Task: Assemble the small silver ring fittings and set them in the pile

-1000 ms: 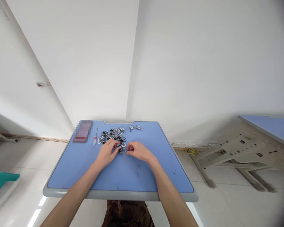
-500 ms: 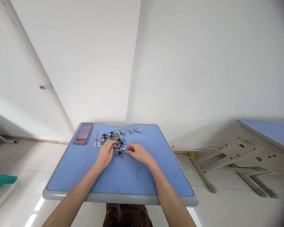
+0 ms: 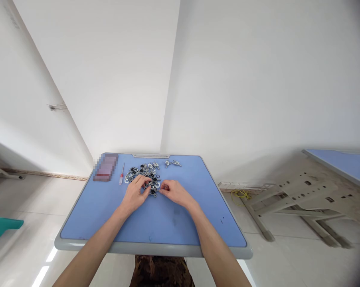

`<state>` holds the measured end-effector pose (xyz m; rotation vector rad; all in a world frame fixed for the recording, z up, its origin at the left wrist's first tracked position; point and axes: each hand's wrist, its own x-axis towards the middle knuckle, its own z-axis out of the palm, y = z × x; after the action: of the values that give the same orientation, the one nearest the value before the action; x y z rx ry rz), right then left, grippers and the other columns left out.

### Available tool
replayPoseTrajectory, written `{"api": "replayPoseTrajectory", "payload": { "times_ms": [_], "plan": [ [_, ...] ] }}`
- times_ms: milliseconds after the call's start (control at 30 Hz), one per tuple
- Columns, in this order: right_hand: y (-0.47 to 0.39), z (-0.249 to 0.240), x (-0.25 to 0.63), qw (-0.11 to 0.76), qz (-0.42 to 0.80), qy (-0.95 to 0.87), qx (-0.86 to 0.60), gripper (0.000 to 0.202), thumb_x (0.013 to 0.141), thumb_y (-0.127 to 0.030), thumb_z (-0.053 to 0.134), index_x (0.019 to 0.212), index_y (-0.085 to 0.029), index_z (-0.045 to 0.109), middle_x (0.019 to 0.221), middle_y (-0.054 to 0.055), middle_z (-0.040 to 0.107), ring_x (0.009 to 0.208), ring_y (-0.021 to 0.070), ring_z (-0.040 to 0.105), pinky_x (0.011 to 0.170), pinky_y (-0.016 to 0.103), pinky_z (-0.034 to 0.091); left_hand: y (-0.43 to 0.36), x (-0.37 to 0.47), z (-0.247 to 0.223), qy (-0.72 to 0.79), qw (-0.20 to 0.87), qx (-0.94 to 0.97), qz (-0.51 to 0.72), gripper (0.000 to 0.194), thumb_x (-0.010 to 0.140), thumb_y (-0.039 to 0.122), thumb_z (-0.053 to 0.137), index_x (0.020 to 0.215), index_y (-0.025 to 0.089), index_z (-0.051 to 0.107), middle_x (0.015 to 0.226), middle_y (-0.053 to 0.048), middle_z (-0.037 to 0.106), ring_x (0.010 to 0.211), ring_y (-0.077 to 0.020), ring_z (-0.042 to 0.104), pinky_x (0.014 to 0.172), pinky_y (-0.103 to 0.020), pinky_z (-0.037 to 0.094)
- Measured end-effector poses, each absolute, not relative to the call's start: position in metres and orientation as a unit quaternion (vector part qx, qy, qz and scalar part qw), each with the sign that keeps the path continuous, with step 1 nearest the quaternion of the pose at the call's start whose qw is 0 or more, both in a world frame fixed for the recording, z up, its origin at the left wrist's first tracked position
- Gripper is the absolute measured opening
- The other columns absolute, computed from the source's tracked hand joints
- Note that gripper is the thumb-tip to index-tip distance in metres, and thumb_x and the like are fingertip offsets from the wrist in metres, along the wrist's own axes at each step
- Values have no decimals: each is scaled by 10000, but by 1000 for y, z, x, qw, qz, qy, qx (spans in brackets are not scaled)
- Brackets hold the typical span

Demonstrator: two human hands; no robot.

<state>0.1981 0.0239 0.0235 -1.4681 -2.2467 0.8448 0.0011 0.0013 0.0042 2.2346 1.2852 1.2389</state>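
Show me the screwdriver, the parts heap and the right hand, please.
Screwdriver [image 3: 121, 175]: head view, handle's red part.
Parts heap [image 3: 142, 171]: head view, near its middle.
Right hand [image 3: 176, 191]: head view, back of hand.

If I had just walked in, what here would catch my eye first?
Probably the bright blue desk in the middle, with a jumble of silver and black metal parts toward its far side, the left hand over its near part and the right hand at its right edge. A screwdriver lies left of the jumble. Away from the desk, a yellow cord stands out near the wall on the right.
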Motion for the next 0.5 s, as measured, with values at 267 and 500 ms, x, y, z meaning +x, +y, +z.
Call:
{"api": "replayPoseTrajectory", "payload": {
  "times_ms": [267, 500],
  "plan": [
    [25, 19, 203, 178, 299, -790, -506, 91, 752, -223, 546, 764, -172, 621, 680, -5, 587, 623, 118, 501, 562, 213, 339, -2, 1, 0, 417, 126, 839, 327, 339, 739, 103, 542, 1058, 214, 529, 1008, -53, 560, 922, -196, 541, 819, -347, 444],
    [23, 20, 198, 168, 302, -794, -501, 79, 739, -227, 568, 772, -175, 618, 659, -15, 574, 601, 112, 481, 544, 207, 318, 0, 3, -7, 420, 101, 862, 265, 278, 779, 190, 592, 1046, 222, 524, 1030, -55, 558, 974, -220, 529, 837, -380, 425]
  ]
}}
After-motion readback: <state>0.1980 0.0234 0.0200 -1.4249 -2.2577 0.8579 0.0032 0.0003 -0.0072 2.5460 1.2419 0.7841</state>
